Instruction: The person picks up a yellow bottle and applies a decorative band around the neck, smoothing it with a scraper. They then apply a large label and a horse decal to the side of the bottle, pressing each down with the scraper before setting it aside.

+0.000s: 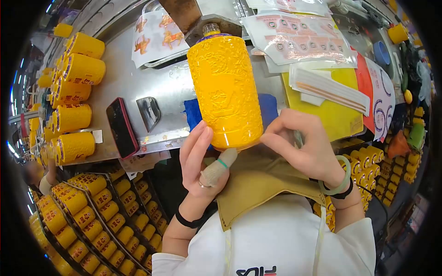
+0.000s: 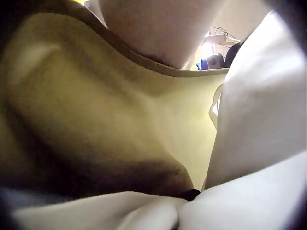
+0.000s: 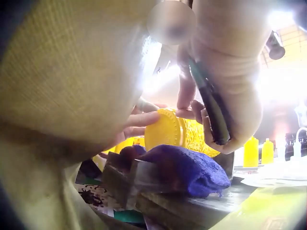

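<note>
Between both hands (image 1: pixel 201 158) (image 1: pixel 306 140), yellow bottle (image 1: pixel 225 87)

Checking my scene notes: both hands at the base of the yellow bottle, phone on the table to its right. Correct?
No. The phone lies left of the bottle, per the head view. The left hand and right hand are at its base.
</note>
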A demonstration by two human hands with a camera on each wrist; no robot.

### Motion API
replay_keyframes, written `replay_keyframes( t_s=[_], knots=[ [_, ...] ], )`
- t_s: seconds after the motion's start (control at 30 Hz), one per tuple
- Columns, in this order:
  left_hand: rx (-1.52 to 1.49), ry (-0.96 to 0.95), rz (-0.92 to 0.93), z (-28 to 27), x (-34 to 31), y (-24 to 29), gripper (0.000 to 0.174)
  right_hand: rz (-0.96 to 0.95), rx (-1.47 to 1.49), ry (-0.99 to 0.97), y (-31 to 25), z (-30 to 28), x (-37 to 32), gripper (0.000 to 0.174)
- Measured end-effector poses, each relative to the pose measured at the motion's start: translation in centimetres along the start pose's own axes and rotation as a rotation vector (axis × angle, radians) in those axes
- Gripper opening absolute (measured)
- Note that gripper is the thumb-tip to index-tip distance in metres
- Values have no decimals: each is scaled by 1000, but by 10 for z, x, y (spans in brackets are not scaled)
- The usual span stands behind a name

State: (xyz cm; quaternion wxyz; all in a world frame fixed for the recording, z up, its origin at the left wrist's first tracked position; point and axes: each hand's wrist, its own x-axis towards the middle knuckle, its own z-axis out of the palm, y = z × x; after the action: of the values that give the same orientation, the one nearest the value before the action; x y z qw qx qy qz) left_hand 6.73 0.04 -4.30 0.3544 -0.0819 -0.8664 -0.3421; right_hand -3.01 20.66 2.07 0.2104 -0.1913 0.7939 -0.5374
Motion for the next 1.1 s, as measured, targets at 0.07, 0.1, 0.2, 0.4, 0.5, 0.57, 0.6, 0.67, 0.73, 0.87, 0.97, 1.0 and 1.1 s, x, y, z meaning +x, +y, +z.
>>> replay_keyframes(
  t_s=[0.07, 0.1, 0.2, 0.4, 0.5, 0.57, 0.6, 0.67, 0.73, 0.87, 0.97, 1.0, 1.1],
  knots=[
    [16, 18, 74, 2, 2, -1, 34, 5, 0, 5, 0, -1, -1, 12],
    [10, -29, 86, 1, 6, 2, 33, 7, 1, 5, 0, -1, 0, 12],
    [-53, -103, 95, -3, 11, -1, 34, -2, -8, 17, 2, 1, 0, 13],
    [-140, -29, -58, 1, -2, -8, 52, -35, 16, 35, 1, 9, 2, 17],
    [-89, -54, 8, -3, 4, -5, 52, -31, 10, 35, 0, 10, 2, 17],
    [-60, -54, 26, -5, 5, -2, 47, -20, 8, 42, 0, 9, 1, 17],
    [-10, -85, 71, -8, 4, -2, 41, -38, -1, 44, 1, 9, 1, 17],
    [40, -117, 116, -9, 7, -1, 37, -55, -9, 45, 2, 9, 1, 16],
    [-53, -111, 112, -6, 12, -3, 26, -96, -70, 57, 2, 7, 1, 15],
    [-153, 38, -170, 6, 3, 3, 37, 46, -4, 110, 5, 3, -1, 14],
    [-254, 98, -255, 9, -7, -3, 47, 62, 121, 111, 6, 10, -1, 17],
    [-259, 108, -234, 10, -7, -3, 50, 59, 182, 72, 6, 13, -1, 19],
    [-242, 100, -216, 10, -8, -4, 50, 26, 212, 59, 9, 26, -2, 23]
  ],
)
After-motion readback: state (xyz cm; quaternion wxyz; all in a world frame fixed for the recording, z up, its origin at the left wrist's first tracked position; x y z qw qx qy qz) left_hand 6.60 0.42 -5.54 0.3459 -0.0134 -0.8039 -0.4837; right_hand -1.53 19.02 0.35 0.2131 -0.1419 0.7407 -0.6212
